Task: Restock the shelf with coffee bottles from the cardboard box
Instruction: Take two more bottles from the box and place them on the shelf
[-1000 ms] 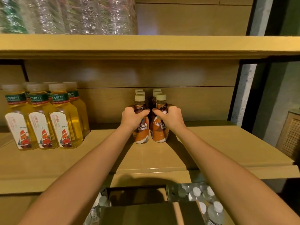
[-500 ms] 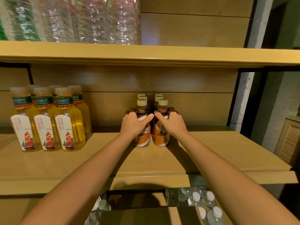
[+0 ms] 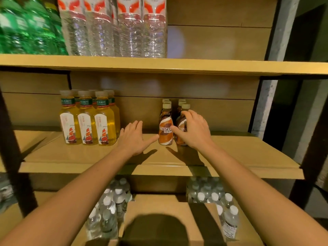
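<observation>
Several brown-and-orange coffee bottles stand in two short rows on the middle shelf point(image 3: 88, 157). The left front coffee bottle point(image 3: 166, 129) stands free. My right hand point(image 3: 192, 130) is wrapped around the right front coffee bottle point(image 3: 185, 106), fingers over its shoulder, thumb between the two front bottles. My left hand point(image 3: 133, 137) hovers over the shelf just left of the rows, fingers spread, holding nothing, thumb tip near the left front bottle's base. The cardboard box point(image 3: 150, 206) sits below at the bottom centre; its inside is hidden.
Yellow tea bottles point(image 3: 87, 125) stand at the shelf's left. Clear water bottles point(image 3: 113, 29) and green bottles point(image 3: 26, 27) fill the upper shelf. Packs of small water bottles point(image 3: 110, 210) and more point(image 3: 213, 194) flank the box. Bare shelf lies right of the coffee.
My left hand has let go of the left front coffee bottle and moved left, opening flat. My right hand stays on the right bottle. The view has pulled back and tilted up.
</observation>
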`<act>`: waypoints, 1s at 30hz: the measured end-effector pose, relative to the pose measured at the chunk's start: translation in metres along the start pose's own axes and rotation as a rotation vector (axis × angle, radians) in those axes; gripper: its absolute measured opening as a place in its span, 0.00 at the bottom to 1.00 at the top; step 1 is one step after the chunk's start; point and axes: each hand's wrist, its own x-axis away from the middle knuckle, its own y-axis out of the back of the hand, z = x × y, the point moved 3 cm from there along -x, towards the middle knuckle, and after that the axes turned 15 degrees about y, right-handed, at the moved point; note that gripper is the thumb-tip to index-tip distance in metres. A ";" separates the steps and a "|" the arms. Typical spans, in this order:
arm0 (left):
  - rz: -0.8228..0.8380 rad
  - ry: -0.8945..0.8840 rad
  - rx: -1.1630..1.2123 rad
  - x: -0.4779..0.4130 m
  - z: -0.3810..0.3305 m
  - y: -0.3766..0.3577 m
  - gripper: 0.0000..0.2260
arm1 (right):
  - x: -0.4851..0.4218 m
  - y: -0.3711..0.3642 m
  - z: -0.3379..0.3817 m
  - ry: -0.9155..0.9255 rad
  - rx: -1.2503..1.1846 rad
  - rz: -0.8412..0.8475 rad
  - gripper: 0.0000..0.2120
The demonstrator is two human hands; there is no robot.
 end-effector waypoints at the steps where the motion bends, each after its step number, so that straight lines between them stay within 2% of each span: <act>1: 0.014 0.001 -0.015 0.007 0.006 -0.001 0.40 | 0.005 -0.001 0.007 0.006 -0.008 0.025 0.35; 7: 0.031 -0.052 -0.058 0.056 0.034 -0.003 0.40 | 0.043 -0.019 0.049 0.094 0.014 0.168 0.35; 13: 0.066 -0.096 -0.026 0.110 0.066 -0.006 0.44 | 0.095 -0.037 0.083 0.142 0.036 0.211 0.34; 17: 0.063 -0.111 0.012 0.144 0.085 -0.019 0.39 | 0.134 -0.049 0.097 0.086 0.030 0.269 0.34; 20: 0.141 -0.123 0.072 0.168 0.097 -0.031 0.37 | 0.164 -0.061 0.102 0.003 -0.010 0.317 0.35; 25: 0.289 -0.126 0.033 0.198 0.117 -0.070 0.38 | 0.216 -0.089 0.107 -0.099 -0.063 0.406 0.33; 28: 0.237 -0.228 0.066 0.222 0.129 -0.090 0.36 | 0.248 -0.108 0.112 -0.129 -0.067 0.476 0.33; 30: 0.302 -0.226 0.055 0.237 0.140 -0.110 0.33 | 0.270 -0.124 0.112 -0.145 -0.068 0.530 0.33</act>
